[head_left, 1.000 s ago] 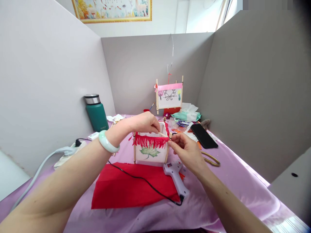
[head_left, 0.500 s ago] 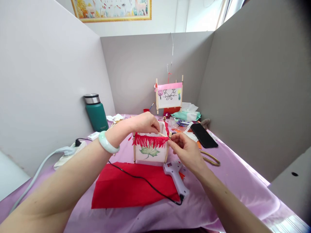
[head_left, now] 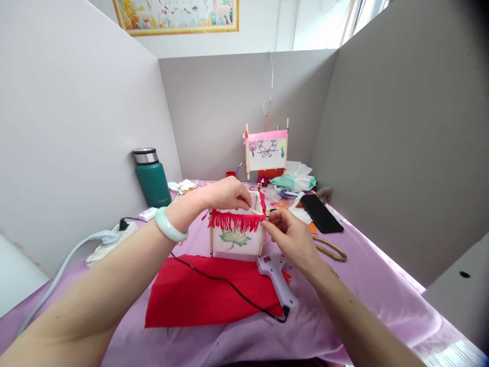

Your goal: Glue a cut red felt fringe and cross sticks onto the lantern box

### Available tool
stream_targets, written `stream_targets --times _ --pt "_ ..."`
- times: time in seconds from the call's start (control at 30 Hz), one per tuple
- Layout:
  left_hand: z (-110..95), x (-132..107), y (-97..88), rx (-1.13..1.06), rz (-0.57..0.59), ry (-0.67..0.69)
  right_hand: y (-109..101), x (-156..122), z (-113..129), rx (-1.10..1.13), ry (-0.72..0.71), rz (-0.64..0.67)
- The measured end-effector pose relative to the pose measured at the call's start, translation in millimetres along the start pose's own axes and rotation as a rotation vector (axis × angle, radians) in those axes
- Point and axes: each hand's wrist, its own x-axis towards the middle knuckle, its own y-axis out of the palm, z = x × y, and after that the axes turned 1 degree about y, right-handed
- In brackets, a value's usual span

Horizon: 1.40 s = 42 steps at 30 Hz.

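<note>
A small square lantern (head_left: pixel 235 243) with white panels, wooden corner posts and a drawn green leaf stands in front of me. Red fringe (head_left: pixel 237 221) hangs along its top edge. My left hand (head_left: pixel 231 194) reaches over the lantern's open top, fingers closed on a thin light stick (head_left: pixel 253 211) that points at the near right corner. At that same corner, the thumb and fingers of my right hand (head_left: pixel 290 232) pinch the end of the fringe beside the post. Below it, a white glue gun (head_left: pixel 278 280) lies on red cloth (head_left: pixel 206 295).
Gold-handled scissors (head_left: pixel 330 248) and a black phone (head_left: pixel 321 213) lie on the right. A green bottle (head_left: pixel 153 177) and a power strip (head_left: pixel 110 244) are on the left. Another lantern (head_left: pixel 266 150) hangs at the back from a wire. The black cord (head_left: pixel 229 286) crosses the red cloth.
Both hands hold nearly the same position at the lantern's corner. The view has shifted very slightly, and more of the scissors shows beside my right wrist.
</note>
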Motion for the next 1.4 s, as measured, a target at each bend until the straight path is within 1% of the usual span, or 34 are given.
stream_targets --times 0.17,0.3,0.37,0.4,0.43,0.47,0.5,0.6,0.63,0.67,0.7,0.73,0.77,0.83,0.9,1.0,1.13,1.27,1.4 --pt "2 -1 2.0 -0.041 -0.01 -0.009 2 -1 1 -0.031 -0.021 -0.001" --pt "-1 -2 1.3 -0.041 -0.016 -0.037 2 -2 1 -0.045 -0.029 -0.003" --pt "-1 -3 -2.8 -0.063 -0.046 -0.047 1 -2 0 -0.056 -0.03 -0.004" --pt "1 -5 -5.4 -0.088 -0.084 -0.06 1 -3 0 -0.06 -0.03 -0.005" --pt "5 -7 -8.0 -0.122 -0.145 -0.086 1 -3 0 -0.063 -0.028 -0.006" --pt "11 -10 -9.9 -0.16 -0.233 -0.13 1 -3 0 -0.065 -0.027 -0.007" --pt "19 -13 -10.7 -0.195 -0.349 -0.193 1 -3 -1 -0.064 -0.025 -0.007" --pt "50 -23 -4.3 -0.261 -0.771 -0.466 2 -2 -2 -0.055 -0.024 -0.008" --pt "60 -27 0.9 -0.277 -0.874 -0.556 2 -2 -2 -0.052 -0.023 -0.009" --pt "68 -30 7.0 -0.319 -0.915 -0.649 2 -2 -3 -0.049 -0.022 -0.01" --pt "74 -32 13.7 -0.395 -0.908 -0.716 3 -2 -4 -0.047 -0.022 -0.01" --pt "78 -34 20.5 -0.505 -0.871 -0.752 3 -2 -5 -0.046 -0.023 -0.011" --pt "79 -36 26.9 -0.627 -0.828 -0.76 3 -2 -6 -0.046 -0.023 -0.012" --pt "76 -38 37.6 -0.838 -0.753 -0.71 4 -2 -7 -0.056 -0.025 -0.016" --pt "71 -38 44.7 -0.949 -0.733 -0.639 4 -3 -6 -0.073 -0.025 -0.019" --pt "65 -37 50.6 -0.99 -0.772 -0.596 4 -4 -4 -0.09 -0.032 -0.018" --pt "65 -37 56.7 -0.984 -0.844 -0.61 4 -6 0 -0.108 -0.047 -0.034" --pt "65 -40 63.1 -0.938 -0.967 -0.637 3 -2 -2 -0.136 -0.052 -0.046" --pt "59 -43 68.6 -0.918 -1.073 -0.61 1 5 -9 -0.147 -0.041 -0.076"
